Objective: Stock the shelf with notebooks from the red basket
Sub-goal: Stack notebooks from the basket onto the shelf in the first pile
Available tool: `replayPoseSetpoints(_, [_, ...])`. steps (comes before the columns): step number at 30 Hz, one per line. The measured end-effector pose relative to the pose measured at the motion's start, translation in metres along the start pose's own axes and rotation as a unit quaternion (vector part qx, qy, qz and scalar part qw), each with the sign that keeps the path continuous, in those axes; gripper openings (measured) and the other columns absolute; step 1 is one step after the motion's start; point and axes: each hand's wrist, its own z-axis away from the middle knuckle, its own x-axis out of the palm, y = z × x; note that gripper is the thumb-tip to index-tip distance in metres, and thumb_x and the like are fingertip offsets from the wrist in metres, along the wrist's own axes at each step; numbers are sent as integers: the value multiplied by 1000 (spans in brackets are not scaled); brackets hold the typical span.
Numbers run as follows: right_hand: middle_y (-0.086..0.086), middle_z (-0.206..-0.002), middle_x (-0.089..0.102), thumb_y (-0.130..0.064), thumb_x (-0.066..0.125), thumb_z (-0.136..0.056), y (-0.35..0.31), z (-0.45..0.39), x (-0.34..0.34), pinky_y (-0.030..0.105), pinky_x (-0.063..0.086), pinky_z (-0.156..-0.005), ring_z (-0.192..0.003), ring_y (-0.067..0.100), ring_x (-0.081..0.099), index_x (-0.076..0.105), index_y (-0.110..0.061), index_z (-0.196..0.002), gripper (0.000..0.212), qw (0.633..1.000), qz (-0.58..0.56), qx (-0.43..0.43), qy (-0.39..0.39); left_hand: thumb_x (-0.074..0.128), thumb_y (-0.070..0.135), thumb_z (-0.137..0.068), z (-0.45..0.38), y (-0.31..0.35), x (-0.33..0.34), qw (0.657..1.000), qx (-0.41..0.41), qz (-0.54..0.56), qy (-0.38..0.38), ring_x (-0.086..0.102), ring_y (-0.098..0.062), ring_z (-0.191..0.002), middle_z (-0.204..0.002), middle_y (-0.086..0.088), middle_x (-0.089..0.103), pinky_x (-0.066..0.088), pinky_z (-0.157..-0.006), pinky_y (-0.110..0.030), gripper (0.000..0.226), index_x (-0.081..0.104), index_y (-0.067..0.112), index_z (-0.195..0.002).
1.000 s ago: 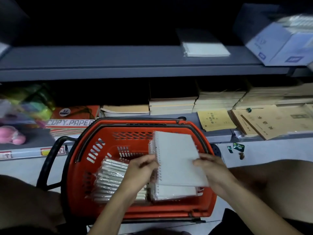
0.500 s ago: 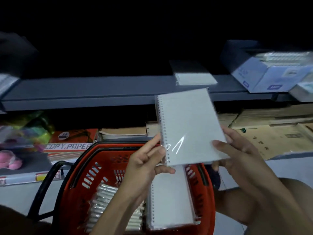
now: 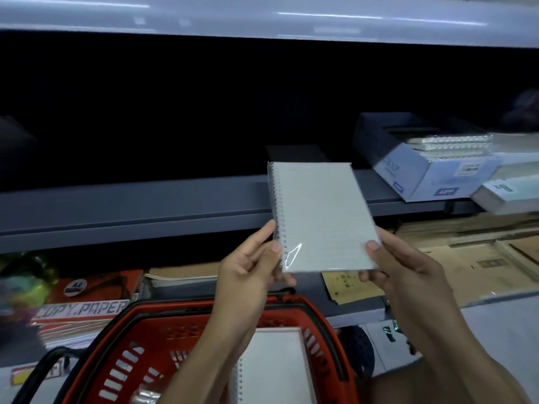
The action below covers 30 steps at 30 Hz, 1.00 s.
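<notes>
Legibly, "COPY.PAPER" runs along the side of a ream point(image 3: 83, 309) on the lower shelf at left, with a round "A4" sticker on the red pack point(image 3: 87, 287) above it; the blue-and-white box point(image 3: 420, 173) on the grey shelf point(image 3: 131, 211) carries labels too blurred to read. Both hands hold a shrink-wrapped spiral notebook point(image 3: 322, 217) up in front of that shelf's edge: the left hand point(image 3: 250, 266) pinches the lower corner at the wire binding, and the right hand point(image 3: 408, 275) grips the lower right corner, thumb on the cover. Its long axis runs near upright, leaning a little to the left at the top, spiral along the left side and cover facing the camera. Below, the red basket point(image 3: 140, 351) holds another white spiral notebook point(image 3: 274, 368) lying flat, while the blue-and-white box contains a stack of spiral-bound notebooks point(image 3: 455, 144).
</notes>
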Motion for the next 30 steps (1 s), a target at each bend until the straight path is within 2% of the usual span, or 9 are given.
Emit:
replayPoseSetpoints(7, [7, -107, 77, -17, 68, -93, -14, -79, 8, 29, 57, -81, -72, 19, 65, 68, -8, -118, 27, 997, -45, 33, 58, 62, 6, -94, -74, 23, 26, 999, -22, 19, 35, 71, -12, -71, -101, -4, 79, 59, -68, -25, 38, 60, 6, -132])
replayPoseSetpoints(10, [13, -113, 73, -15, 69, -92, -15, -122, 14, 28, 57, -79, -70, 18, 68, 67, -2, -116, 27, 996, -38, 36, 67, 64, 8, -95, -108, 29, 35, 997, -34, -21, 61, 75, -12, -73, -104, -8, 77, 61, -81, -30, 34, 61, 1, -129])
replayPoseSetpoints(14, [4, -109, 72, -14, 76, -87, -10, -145, 13, 34, 58, -90, -73, 14, 74, 50, -2, -139, 60, 999, 1, 7, 51, 73, 11, -89, -115, 26, 34, 994, -27, -77, 72, 77, -15, -84, -100, -4, 78, 55, -96, -33, 37, 65, 6, -125])
replayPoseSetpoints(17, [-16, -91, 74, -15, 79, -83, 2, -137, 5, 22, 57, -73, -71, 4, 73, 56, -12, -136, 58, 993, 100, -42, 42, 80, 17, -82, -112, 17, 28, 981, 9, -179, 73, 75, -6, -89, -87, 6, 80, 52, -85, -20, 43, 68, 17, -123])
replayPoseSetpoints(19, [-11, -87, 75, -21, 79, -83, 4, -138, 4, 19, 57, -69, -69, 3, 70, 65, -16, -127, 46, 979, 175, -81, 64, 79, 21, -84, -114, 12, 29, 973, 22, -213, 81, 74, -6, -88, -85, 3, 79, 51, -79, -17, 43, 67, 18, -125])
replayPoseSetpoints(22, [-1, -93, 69, -26, 79, -83, 4, -140, 9, 7, 51, -73, -69, -6, 63, 72, -14, -118, 38, 948, 270, -144, 86, 77, 25, -86, -117, 10, 31, 952, 61, -282, 102, 71, -6, -66, -68, 2, 75, 54, -66, -14, 40, 68, 20, -125])
replayPoseSetpoints(25, [-18, -66, 47, -26, 79, -83, 3, -144, 16, -1, 41, -63, -54, -9, 56, 73, -11, -117, 38, 930, 302, -173, 117, 75, 25, -88, -125, 14, 34, 934, 78, -332, 110, 57, -9, -47, -52, 0, 64, 48, -55, -7, 38, 68, 18, -124])
replayPoseSetpoints(27, [-21, -60, 41, -30, 79, -82, 3, -153, 19, 4, 41, -62, -48, -4, 51, 73, -12, -118, 41, 921, 319, -173, 140, 73, 27, -89, -134, 17, 36, 926, 68, -353, 113, 57, -9, -48, -65, -5, 70, 53, -58, -13, 37, 69, 18, -125])
replayPoseSetpoints(30, [-10, -72, 67, -42, 77, -82, 4, -162, 25, 25, 51, -75, -69, 5, 59, 74, -17, -119, 44, 903, 365, -168, 152, 72, 30, -90, -141, 20, 38, 919, 56, -370, 120, 70, -19, -64, -103, -11, 77, 63, -76, -37, 37, 68, 21, -125])
